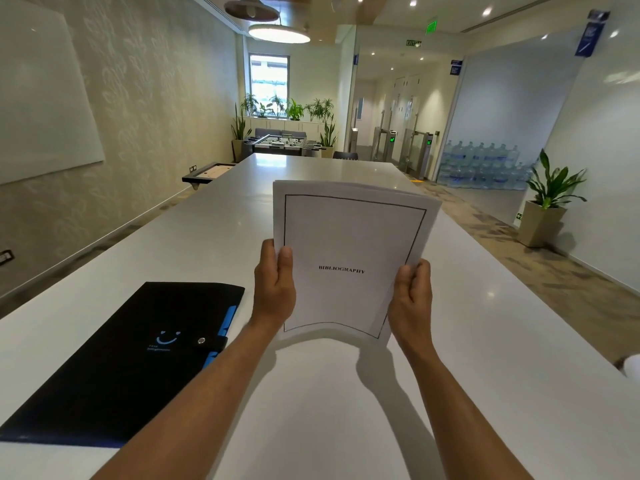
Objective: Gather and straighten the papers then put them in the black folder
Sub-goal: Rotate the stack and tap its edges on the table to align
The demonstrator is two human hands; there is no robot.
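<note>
A stack of white papers point(349, 237) stands upright above the white table point(346, 410), its front sheet bordered in black and printed "BIBLIOGRAPHY". My left hand point(275, 285) grips the stack's left edge, thumb on the front. My right hand point(412, 296) grips its right edge. The stack's bottom edge is bowed and sits at or just above the tabletop; I cannot tell if it touches. The black folder point(128, 362) lies shut on the table to the left of my left forearm, with a snap strap and blue tabs along its right side.
The long table runs far ahead. A potted plant point(547, 199) stands on the floor to the right, water bottles point(481, 164) are stacked behind it, and a foosball table point(280, 143) stands beyond the table's far end. A white object point(632, 368) shows at the right edge.
</note>
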